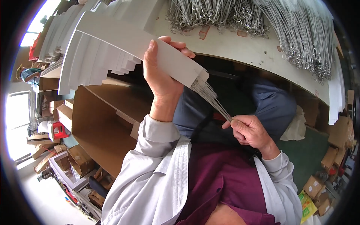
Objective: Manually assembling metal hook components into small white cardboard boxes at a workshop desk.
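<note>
My left hand (162, 80) is wrapped round a long, narrow white carton (180, 65), thumb on its upper face. The carton slants down to the right, and its near end is open with a small flap. From that end sticks out a bundle of thin wire brushes (210, 93), their bristles close to the opening. My right hand (250, 131) pinches the brushes' bare wire ends between thumb and fingers. How far the brushes reach into the carton is hidden.
Across the table (232, 48) ahead lie large heaps of looped wire brushes (300, 41). Stacked white cartons (99, 62) stand at the left, above an open brown cardboard box (99, 127). Farther left are a red stool (60, 130) and another person (30, 76).
</note>
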The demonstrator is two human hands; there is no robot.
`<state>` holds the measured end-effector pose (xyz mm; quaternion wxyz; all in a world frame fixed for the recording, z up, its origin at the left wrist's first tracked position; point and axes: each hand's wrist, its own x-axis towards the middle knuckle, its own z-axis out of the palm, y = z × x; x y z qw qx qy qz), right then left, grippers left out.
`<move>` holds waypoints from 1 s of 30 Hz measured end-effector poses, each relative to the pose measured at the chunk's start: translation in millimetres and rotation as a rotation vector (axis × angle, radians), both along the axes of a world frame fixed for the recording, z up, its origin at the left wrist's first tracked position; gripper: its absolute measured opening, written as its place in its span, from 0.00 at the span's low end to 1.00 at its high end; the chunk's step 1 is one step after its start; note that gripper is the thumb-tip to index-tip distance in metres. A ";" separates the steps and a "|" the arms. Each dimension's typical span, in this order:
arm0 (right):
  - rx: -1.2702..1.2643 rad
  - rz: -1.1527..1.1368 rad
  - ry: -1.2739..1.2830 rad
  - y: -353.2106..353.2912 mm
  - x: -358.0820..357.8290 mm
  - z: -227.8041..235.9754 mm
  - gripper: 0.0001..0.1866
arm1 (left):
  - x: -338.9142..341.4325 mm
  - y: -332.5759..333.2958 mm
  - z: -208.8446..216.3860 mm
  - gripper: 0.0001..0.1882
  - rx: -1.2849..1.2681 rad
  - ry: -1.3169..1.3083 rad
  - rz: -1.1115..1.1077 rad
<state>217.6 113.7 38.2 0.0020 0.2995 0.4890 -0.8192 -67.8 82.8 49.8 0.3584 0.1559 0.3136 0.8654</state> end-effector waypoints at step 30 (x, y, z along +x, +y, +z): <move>0.142 0.026 -0.169 9.6 -4.2 4.2 0.17 | 6.8 -8.5 -23.7 0.22 -0.141 -0.105 -0.052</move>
